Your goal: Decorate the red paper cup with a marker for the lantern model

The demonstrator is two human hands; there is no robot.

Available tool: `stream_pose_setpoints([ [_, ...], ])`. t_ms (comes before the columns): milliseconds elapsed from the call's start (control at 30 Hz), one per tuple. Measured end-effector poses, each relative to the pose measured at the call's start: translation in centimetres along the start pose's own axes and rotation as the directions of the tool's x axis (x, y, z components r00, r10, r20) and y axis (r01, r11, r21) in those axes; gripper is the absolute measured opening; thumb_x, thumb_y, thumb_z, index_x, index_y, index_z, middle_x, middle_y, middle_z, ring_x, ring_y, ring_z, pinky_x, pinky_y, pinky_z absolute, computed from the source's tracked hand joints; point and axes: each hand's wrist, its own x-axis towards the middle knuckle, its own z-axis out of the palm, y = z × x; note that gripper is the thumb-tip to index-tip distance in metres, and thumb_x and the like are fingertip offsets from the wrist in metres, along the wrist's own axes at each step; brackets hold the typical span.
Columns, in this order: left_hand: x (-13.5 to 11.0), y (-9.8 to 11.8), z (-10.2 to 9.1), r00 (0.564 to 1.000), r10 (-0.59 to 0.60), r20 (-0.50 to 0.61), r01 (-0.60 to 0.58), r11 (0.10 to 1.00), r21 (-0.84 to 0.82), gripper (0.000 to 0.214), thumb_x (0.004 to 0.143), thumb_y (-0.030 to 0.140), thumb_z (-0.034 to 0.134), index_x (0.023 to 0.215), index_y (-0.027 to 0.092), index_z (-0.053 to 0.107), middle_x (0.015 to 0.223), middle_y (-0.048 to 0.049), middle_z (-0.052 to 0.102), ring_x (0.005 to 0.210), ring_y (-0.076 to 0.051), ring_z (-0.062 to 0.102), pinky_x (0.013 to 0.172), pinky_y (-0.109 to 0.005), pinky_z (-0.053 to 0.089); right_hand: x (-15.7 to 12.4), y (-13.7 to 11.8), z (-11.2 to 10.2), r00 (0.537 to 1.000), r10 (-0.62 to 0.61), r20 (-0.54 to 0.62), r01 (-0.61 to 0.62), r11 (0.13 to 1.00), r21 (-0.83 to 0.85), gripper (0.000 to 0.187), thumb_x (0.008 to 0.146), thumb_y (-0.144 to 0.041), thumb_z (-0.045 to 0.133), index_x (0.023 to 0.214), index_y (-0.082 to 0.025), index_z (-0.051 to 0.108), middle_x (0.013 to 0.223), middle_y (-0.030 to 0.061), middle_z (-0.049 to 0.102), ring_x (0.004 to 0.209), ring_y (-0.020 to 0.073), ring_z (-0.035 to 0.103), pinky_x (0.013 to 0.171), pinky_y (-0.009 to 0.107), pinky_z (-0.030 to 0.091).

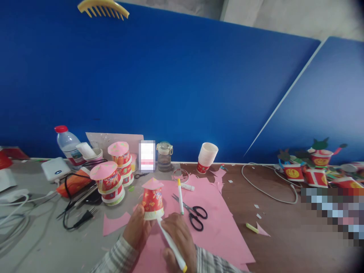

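Note:
My left hand is closed round the base of an upside-down red paper cup that has a pink paper cone roof. My right hand grips a white glue stick or marker whose tip touches the cup's white rim. Both hands rest over a large pink paper sheet on the table.
Black scissors and a white pen lie on the pink sheet. Two stacked cup towers with pink roofs stand left, beside a water bottle, cables and a plug. A stack of paper cups and decorated cups stand further right.

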Motion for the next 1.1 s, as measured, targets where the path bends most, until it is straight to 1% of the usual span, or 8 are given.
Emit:
stream_pose_setpoints([
  [100, 0.01, 0.02, 0.19, 1.0, 0.018, -0.019, -0.017, 1.0, 0.026, 0.047, 0.052, 0.049, 0.057, 0.087, 0.019, 0.062, 0.085, -0.0164, 0.068, 0.089, -0.039, 0.053, 0.074, -0.055, 0.044, 0.13, 0.02, -0.25, 0.999, 0.0, 0.047, 0.0, 1.0, -0.002, 0.039, 0.087, -0.04, 0.039, 0.117, -0.019, 0.053, 0.095, 0.01, 0.067, 0.087, 0.0296, 0.065, 0.078, 0.043, 0.055],
  [200, 0.0, 0.03, 0.34, 0.999, 0.021, -0.038, -0.02, 0.999, 0.043, 0.044, 0.051, 0.049, 0.057, 0.084, 0.02, 0.062, 0.083, -0.0155, 0.069, 0.089, -0.039, 0.053, 0.073, -0.055, 0.045, 0.16, 0.18, -0.31, 0.998, -0.008, 0.068, 0.007, 1.0, 0.014, 0.039, 0.088, -0.04, 0.039, 0.118, -0.018, 0.052, 0.096, 0.01, 0.067, 0.086, 0.0288, 0.065, 0.078, 0.043, 0.054],
  [367, -0.01, -0.06, 0.14, 1.0, 0.028, -0.007, -0.027, 0.996, 0.084, 0.048, 0.054, 0.05, 0.054, 0.09, 0.019, 0.06, 0.084, -0.0157, 0.069, 0.088, -0.039, 0.054, 0.072, -0.055, 0.045, 0.15, 0.35, -0.3, 0.996, -0.005, 0.088, 0.002, 0.999, 0.039, 0.039, 0.088, -0.039, 0.039, 0.118, -0.017, 0.051, 0.095, 0.0103, 0.066, 0.084, 0.0283, 0.064, 0.076, 0.043, 0.054],
  [500, 0.02, -0.13, 0.02, 0.999, 0.037, -0.021, -0.035, 0.996, 0.083, 0.049, 0.054, 0.05, 0.054, 0.092, 0.019, 0.059, 0.085, -0.0155, 0.068, 0.087, -0.039, 0.055, 0.071, -0.054, 0.046, 0.14, 0.37, -0.36, 0.994, 0.005, 0.108, -0.008, 1.0, 0.027, 0.038, 0.087, -0.038, 0.042, 0.118, -0.018, 0.051, 0.097, 0.0104, 0.066, 0.085, 0.0291, 0.064, 0.077, 0.044, 0.053],
  [667, -0.11, 0.01, 0.31, 0.999, 0.046, -0.011, -0.045, 0.996, 0.071, 0.046, 0.054, 0.048, 0.055, 0.091, 0.021, 0.06, 0.088, -0.0152, 0.068, 0.088, -0.038, 0.054, 0.071, -0.053, 0.047, 0.12, 0.45, -0.31, 0.995, 0.002, 0.1, -0.007, 0.999, 0.046, 0.038, 0.086, -0.036, 0.044, 0.119, -0.018, 0.05, 0.098, 0.0102, 0.065, 0.086, 0.0282, 0.063, 0.079, 0.043, 0.053],
  [767, -0.13, 0.09, 0.42, 0.999, 0.04, -0.02, -0.038, 0.995, 0.095, 0.049, 0.053, 0.05, 0.054, 0.092, 0.021, 0.059, 0.087, -0.0153, 0.068, 0.087, -0.039, 0.054, 0.071, -0.054, 0.047, 0.16, 0.5, -0.26, 0.995, 0.001, 0.101, -0.006, 0.999, 0.05, 0.037, 0.086, -0.036, 0.045, 0.117, -0.016, 0.051, 0.096, 0.0103, 0.065, 0.084, 0.0272, 0.063, 0.078, 0.042, 0.053],
  [967, 0.0, 0.09, 0.38, 0.997, 0.027, -0.075, -0.017, 0.991, 0.136, 0.052, 0.054, 0.053, 0.051, 0.093, 0.019, 0.057, 0.083, -0.0151, 0.068, 0.088, -0.039, 0.054, 0.071, -0.055, 0.046, 0.32, 0.18, -0.23, 0.995, 0.009, 0.104, -0.014, 0.999, 0.043, 0.036, 0.086, -0.038, 0.043, 0.112, -0.016, 0.056, 0.092, 0.0096, 0.067, 0.081, 0.0268, 0.064, 0.075, 0.042, 0.053],
  [1100, 0.06, 0.12, 0.39, 0.996, 0.021, -0.089, -0.011, 0.994, 0.113, 0.052, 0.055, 0.051, 0.051, 0.093, 0.017, 0.057, 0.08, -0.016, 0.069, 0.088, -0.039, 0.054, 0.074, -0.054, 0.045, 0.34, -0.26, 0.13, 0.997, 0.06, 0.041, -0.06, 0.998, 0.021, 0.038, 0.087, -0.043, 0.038, 0.103, -0.018, 0.061, 0.083, 0.0073, 0.068, 0.073, 0.0261, 0.065, 0.07, 0.042, 0.054],
])
